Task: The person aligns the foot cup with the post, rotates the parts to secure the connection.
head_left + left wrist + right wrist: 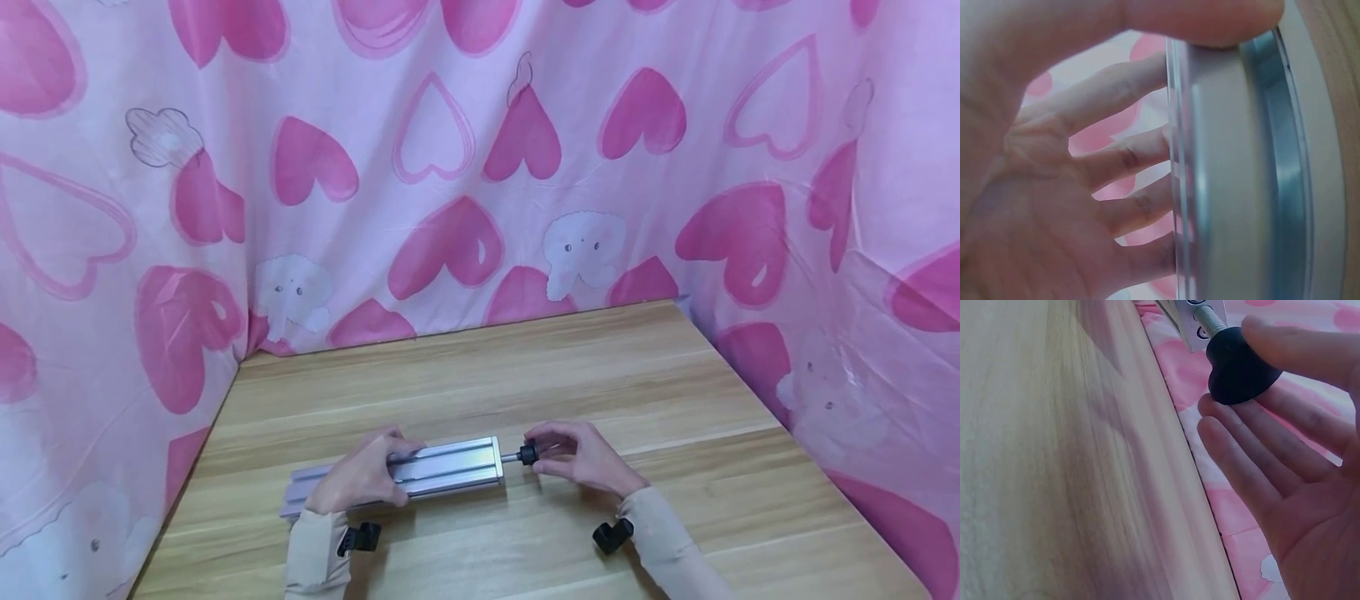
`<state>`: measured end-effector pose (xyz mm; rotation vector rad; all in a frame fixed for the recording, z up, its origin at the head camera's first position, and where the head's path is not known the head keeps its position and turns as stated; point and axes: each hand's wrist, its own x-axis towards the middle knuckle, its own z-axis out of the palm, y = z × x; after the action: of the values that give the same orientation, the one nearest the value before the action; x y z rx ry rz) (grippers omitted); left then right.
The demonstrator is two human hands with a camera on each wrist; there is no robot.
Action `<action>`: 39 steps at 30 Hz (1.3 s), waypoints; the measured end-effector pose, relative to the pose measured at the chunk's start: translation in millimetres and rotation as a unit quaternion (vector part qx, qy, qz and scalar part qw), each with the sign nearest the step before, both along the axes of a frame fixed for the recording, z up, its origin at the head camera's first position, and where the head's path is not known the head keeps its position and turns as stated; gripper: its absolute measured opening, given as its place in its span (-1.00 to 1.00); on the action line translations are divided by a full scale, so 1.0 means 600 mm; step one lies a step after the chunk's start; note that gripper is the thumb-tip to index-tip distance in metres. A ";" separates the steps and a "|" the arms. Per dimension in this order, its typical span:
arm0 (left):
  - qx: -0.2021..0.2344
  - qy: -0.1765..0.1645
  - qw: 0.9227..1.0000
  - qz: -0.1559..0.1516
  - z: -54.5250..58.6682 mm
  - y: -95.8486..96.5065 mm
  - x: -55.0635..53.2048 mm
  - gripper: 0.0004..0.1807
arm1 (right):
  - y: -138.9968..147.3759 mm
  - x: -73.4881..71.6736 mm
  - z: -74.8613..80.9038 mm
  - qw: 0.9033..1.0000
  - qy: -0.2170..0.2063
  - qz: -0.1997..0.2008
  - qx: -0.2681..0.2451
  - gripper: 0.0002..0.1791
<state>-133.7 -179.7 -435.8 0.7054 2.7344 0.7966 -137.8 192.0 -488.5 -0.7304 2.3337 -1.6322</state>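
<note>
A silver aluminium profile (453,467) with long grooves lies crosswise in front of me over the table. My left hand (360,477) grips it around the middle, thumb on the near side and fingers on the far side. In the left wrist view the fingertips press against one side of the profile (1229,169). From its end plate (497,458) a threaded rod (1210,321) sticks out to the right, with a black foot (1241,369) on it. My right hand (588,458) pinches this black foot between thumb and fingers.
The wood-grain table (525,375) reaches back to a pink curtain (480,167) with hearts, which also hangs along both sides. A black wrist mount (360,538) is at the left sleeve, and another black mount (612,536) is at the right sleeve.
</note>
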 end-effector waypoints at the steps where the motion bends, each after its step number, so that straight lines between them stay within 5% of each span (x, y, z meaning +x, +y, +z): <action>1: 0.000 0.000 1.000 0.000 0.001 0.000 0.000 -0.17 | 0.000 -0.001 0.000 1.000 0.001 -0.002 0.006 -0.44; 11: -0.001 -0.001 1.000 0.010 -0.005 0.001 0.002 -0.15 | -0.004 -0.007 -0.007 0.996 -0.074 -0.011 0.038 -0.60; 18: -0.001 -0.007 1.000 0.016 -0.008 0.001 0.004 -0.16 | -0.013 -0.010 -0.013 0.991 -0.130 -0.018 0.020 -0.51; 24: -0.003 -0.006 1.000 0.019 -0.006 0.001 0.006 -0.17 | -0.016 -0.010 -0.014 0.990 -0.139 -0.019 0.028 -0.48; 28: 0.002 -0.010 1.000 0.021 -0.004 0.001 0.006 -0.16 | -0.009 -0.009 -0.013 0.992 -0.124 -0.020 0.032 -0.44; 33: 0.012 -0.014 1.000 0.017 -0.004 0.000 0.004 -0.13 | 0.005 -0.002 -0.008 0.997 -0.053 -0.034 0.032 -0.55; 39: 0.013 -0.009 1.000 0.016 -0.004 0.000 0.002 -0.12 | 0.008 0.000 0.001 1.000 -0.018 0.005 -0.023 -0.35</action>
<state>-132.3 -179.7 -438.0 0.6584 2.7306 0.8436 -137.6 196.9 -487.7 -0.7150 2.2722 -1.6848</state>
